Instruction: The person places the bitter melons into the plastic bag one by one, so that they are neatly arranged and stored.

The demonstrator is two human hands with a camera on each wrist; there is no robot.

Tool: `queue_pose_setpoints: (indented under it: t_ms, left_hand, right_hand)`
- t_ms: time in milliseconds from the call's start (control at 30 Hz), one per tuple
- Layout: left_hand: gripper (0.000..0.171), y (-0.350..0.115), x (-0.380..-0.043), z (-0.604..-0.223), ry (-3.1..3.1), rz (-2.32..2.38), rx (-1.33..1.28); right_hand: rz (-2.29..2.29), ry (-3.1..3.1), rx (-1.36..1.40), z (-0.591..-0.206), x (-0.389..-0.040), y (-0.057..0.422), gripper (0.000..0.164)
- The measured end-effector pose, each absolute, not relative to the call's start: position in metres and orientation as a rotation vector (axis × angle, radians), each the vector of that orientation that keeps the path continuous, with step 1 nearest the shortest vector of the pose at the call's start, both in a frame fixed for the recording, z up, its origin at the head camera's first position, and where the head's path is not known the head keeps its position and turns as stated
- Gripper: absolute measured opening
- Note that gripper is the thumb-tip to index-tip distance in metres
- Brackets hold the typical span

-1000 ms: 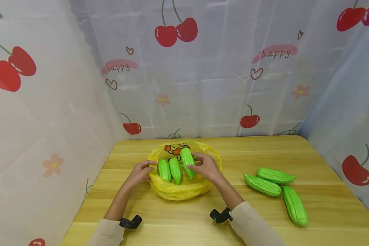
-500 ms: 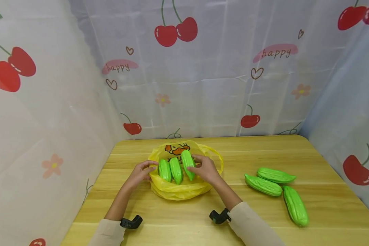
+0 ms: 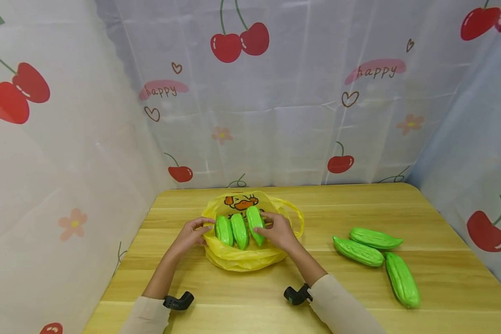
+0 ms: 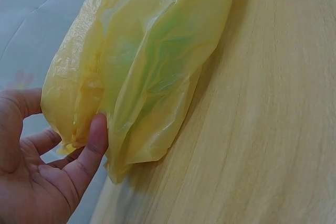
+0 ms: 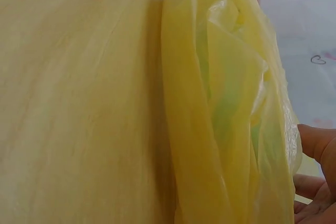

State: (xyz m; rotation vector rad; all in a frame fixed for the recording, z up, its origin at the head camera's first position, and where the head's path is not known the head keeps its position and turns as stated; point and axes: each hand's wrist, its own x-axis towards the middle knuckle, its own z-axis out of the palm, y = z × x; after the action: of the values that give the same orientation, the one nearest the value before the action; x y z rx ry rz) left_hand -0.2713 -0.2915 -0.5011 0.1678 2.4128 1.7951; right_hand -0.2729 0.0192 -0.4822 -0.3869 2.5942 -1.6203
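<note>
A yellow plastic bag (image 3: 246, 263) with a duck print stands open on the table. Two glossy green bitter melons, a left one (image 3: 224, 231) and a middle one (image 3: 240, 231), lie inside it side by side. My right hand (image 3: 280, 232) reaches over the bag's right side and holds a third bitter melon (image 3: 254, 221) between thumb and fingers, partly inside the mouth. At the left rim, my left hand (image 3: 190, 235) pinches the bag. The left wrist view shows that hand's thumb (image 4: 98, 135) against the plastic. In the right wrist view the bag hides the held melon.
Three more bitter melons lie on the wooden table (image 3: 300, 297) to the right: a back one (image 3: 375, 238), a middle one (image 3: 357, 252) and a front one (image 3: 402, 280). A cherry-print curtain (image 3: 275, 139) encloses the back and sides.
My right hand has lowered the held bitter melon slightly into the bag. The left hand stays at the rim, and the three melons on the table lie as before.
</note>
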Motion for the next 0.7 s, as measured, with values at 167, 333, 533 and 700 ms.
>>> queue_pose_setpoints:
  t_ms: [167,333,533,700]
  left_hand:
    - [0.03,-0.292,-0.272,-0.502,2.415,1.79,0.194]
    - [0.031,-0.291,-0.268,-0.499,2.4,1.798,0.212]
    - [0.032,-0.291,-0.27,-0.501,2.404,1.801,0.205]
    - [0.034,-0.292,-0.27,-0.5,2.399,1.792,0.234]
  right_hand:
    - [-1.612,2.606,-0.395,-0.486,-0.274,0.017,0.056]
    - [-1.609,2.614,-0.435,-0.49,-0.274,0.016,0.054]
    - [-1.634,2.607,-0.467,-0.492,-0.272,0.016,0.053]
    - [-1.641,2.597,-0.472,-0.494,-0.272,0.014,0.054]
